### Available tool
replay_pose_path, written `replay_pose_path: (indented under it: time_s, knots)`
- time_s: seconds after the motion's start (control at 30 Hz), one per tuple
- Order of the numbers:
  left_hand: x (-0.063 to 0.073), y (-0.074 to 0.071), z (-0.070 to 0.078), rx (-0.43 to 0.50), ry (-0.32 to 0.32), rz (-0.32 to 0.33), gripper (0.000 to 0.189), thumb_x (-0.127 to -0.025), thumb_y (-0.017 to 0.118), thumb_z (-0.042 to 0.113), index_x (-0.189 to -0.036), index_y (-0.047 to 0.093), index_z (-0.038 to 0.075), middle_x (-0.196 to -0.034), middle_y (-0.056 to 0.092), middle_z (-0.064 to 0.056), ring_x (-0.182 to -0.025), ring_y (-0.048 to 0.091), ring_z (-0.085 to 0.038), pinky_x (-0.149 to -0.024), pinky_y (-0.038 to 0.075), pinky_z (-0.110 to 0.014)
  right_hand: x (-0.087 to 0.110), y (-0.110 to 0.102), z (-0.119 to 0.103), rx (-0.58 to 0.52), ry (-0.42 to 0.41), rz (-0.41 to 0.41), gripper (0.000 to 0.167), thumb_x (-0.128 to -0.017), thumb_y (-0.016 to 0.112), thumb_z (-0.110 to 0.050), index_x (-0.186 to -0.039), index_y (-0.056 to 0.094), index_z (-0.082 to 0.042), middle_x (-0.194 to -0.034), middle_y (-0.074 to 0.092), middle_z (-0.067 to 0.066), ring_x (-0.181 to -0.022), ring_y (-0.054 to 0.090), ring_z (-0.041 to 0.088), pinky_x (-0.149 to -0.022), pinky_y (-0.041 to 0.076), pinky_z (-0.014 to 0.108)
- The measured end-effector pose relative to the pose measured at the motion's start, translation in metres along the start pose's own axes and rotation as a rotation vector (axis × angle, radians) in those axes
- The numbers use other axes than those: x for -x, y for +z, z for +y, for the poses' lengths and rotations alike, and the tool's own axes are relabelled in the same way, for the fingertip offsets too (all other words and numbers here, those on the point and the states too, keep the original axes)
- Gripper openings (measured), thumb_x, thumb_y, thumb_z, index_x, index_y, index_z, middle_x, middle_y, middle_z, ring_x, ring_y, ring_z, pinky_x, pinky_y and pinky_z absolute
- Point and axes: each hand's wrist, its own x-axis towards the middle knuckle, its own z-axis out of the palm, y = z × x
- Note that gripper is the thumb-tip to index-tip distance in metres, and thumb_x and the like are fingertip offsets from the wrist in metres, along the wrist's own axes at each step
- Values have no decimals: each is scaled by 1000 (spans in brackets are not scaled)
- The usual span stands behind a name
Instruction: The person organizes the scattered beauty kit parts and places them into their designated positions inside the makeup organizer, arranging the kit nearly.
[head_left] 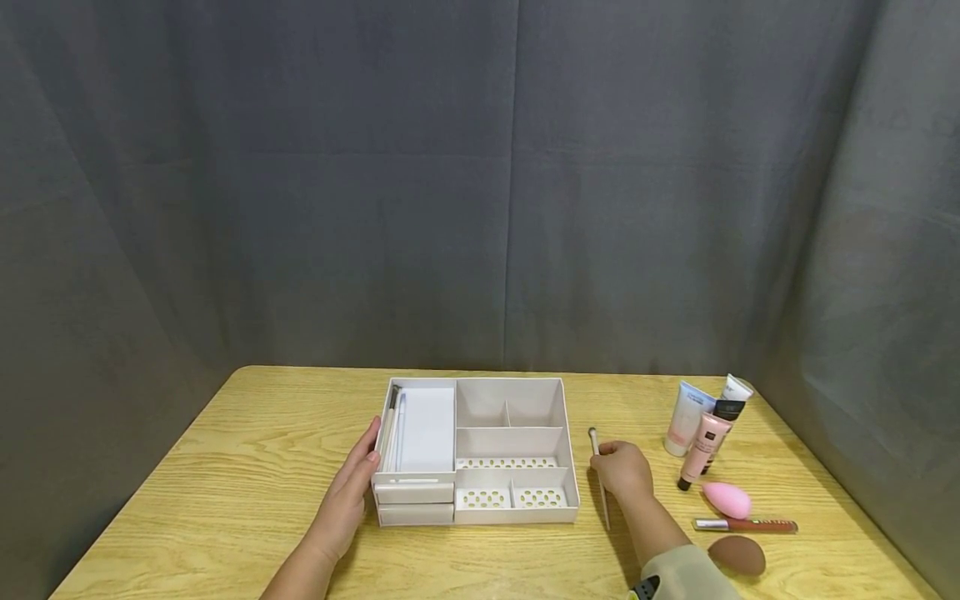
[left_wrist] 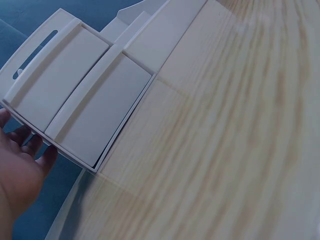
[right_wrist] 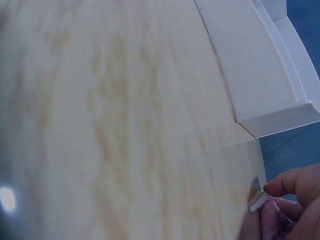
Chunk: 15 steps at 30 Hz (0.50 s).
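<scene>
A white desktop organizer (head_left: 517, 517) with compartments and two small drawers (left_wrist: 105, 107) stands mid-table. My left hand (head_left: 347, 496) rests along its left side, fingers extended against the wall; the left wrist view shows the fingertips right at the drawer end. To the right of the organizer, my right hand (head_left: 624, 471) pinches a thin makeup brush (head_left: 602, 498) between thumb and fingers, its dark tip pointing away from me. In the right wrist view, the pale handle end (right_wrist: 258, 201) sticks out from the fingers. More slim brushes (head_left: 389, 433) lie in the organizer's left compartment.
At the right stand several tubes, among them a pink tube (head_left: 703, 450) and a blue-white tube (head_left: 686, 421). Nearer lie a pink makeup sponge (head_left: 727, 500), a lip gloss tube (head_left: 757, 526) and a brown sponge (head_left: 738, 555). Grey curtains (head_left: 480, 208) surround the wooden table (head_left: 247, 467).
</scene>
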Motion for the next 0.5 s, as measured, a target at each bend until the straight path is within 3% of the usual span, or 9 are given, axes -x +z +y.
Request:
replay_pose_path:
  time_s: [0.13, 0.33, 0.5]
  knots:
    - [0, 0, 0, 1, -1, 2, 58, -107, 30, 35, -158, 16, 12, -166, 9, -9, -153, 3, -33, -123, 8, -54, 1, -1, -1, -35, 6, -14, 37, -89, 57, -14, -118, 64, 7, -116, 65, 27, -101, 60, 38, -81, 52, 43]
    - [1, 0, 0, -2, 3, 5, 58, -107, 30, 36, -158, 16, 12, -166, 9, -9, -153, 3, -34, -123, 8, -55, 5, -5, -4, -163, 14, -42, 38, -90, 55, -11, -121, 61, 11, -109, 65, 28, -80, 61, 24, -62, 53, 28]
    - [0, 0, 0, -1, 1, 9, 58, -107, 30, 36, -158, 16, 12, -166, 10, -9, -153, 4, -34, -123, 8, -56, 5, -7, -3, -290, 24, -63, 39, -91, 54, -8, -123, 59, 14, -104, 64, 25, -77, 58, 17, -61, 54, 26]
